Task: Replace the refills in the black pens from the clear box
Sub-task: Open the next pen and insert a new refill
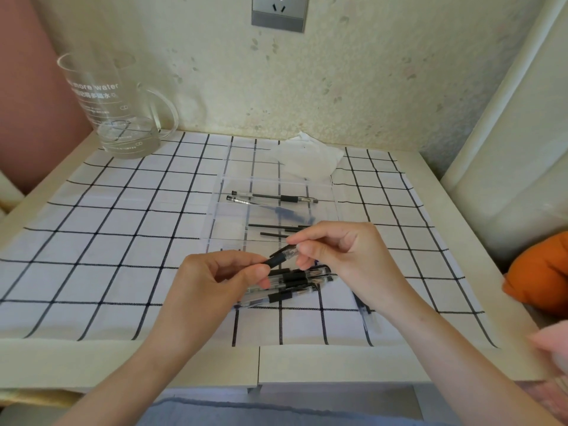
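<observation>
Pinching 1 black pen (281, 256) between left hand (215, 279) and right hand (341, 250); pen pile (292, 287) under the fingertips (305, 250), clear box (229, 216) just beyond.

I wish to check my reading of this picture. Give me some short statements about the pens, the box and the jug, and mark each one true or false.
1. The left hand and the right hand hold one pen between them. True.
2. The clear box is empty. False: two pens and some black refills lie in it.
3. The glass jug stands at the back left of the table. True.
4. The pile of pens lies inside the clear box. False: it lies on the checked cloth, in front of the box, below the hands.
</observation>
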The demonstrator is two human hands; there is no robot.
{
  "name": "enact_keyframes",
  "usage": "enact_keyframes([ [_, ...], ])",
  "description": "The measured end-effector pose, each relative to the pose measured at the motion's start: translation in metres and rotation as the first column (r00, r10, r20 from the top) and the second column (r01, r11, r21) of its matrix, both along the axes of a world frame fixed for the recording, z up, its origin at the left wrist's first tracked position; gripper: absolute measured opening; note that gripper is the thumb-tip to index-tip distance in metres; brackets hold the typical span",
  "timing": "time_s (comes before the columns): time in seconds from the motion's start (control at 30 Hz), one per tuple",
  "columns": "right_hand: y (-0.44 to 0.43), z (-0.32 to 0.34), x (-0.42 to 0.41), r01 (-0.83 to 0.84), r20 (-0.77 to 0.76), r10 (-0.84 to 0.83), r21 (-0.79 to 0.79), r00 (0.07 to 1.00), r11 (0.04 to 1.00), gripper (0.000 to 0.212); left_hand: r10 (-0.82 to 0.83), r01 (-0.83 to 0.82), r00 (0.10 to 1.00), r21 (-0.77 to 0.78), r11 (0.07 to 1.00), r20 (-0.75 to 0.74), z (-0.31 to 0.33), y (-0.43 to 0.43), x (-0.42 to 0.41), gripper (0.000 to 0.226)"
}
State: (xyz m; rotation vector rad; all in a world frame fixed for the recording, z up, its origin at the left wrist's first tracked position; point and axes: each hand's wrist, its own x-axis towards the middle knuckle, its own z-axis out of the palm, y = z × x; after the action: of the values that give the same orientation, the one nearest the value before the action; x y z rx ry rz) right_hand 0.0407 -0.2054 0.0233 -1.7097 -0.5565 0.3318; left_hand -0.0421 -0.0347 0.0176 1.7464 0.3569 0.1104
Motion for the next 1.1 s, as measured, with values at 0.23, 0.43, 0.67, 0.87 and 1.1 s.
enact_keyframes([
  [0.23,-0.005,0.011,0.008,-0.03,-0.113,0.027,-0.025,0.993,0.999,0.03,0.018,-0.038,0.993,0.165,0.986,0.12,0.004,-0.001,-0.001,0.013],
  [0.43,-0.009,0.016,0.004,-0.084,-0.183,0.077,-0.028,0.98,0.996,0.02,-0.016,-0.03,0.983,0.246,0.969,0.185,0.007,-0.004,-0.001,0.019],
  [0.67,0.002,0.002,-0.003,-0.034,-0.155,0.043,0.061,0.987,0.998,0.014,0.025,-0.067,0.983,0.225,0.972,0.182,0.003,-0.004,-0.003,0.02],
  [0.87,0.014,-0.005,-0.001,-0.014,-0.144,0.021,0.049,0.989,0.999,0.013,-0.029,0.001,0.993,0.236,0.972,0.118,-0.003,0.008,0.003,0.015],
  [1.1,-0.004,0.015,0.034,0.219,-0.004,-0.222,0.155,0.975,0.963,0.016,-0.017,-0.027,0.994,0.385,0.922,0.111,-0.009,0.019,0.01,0.047],
])
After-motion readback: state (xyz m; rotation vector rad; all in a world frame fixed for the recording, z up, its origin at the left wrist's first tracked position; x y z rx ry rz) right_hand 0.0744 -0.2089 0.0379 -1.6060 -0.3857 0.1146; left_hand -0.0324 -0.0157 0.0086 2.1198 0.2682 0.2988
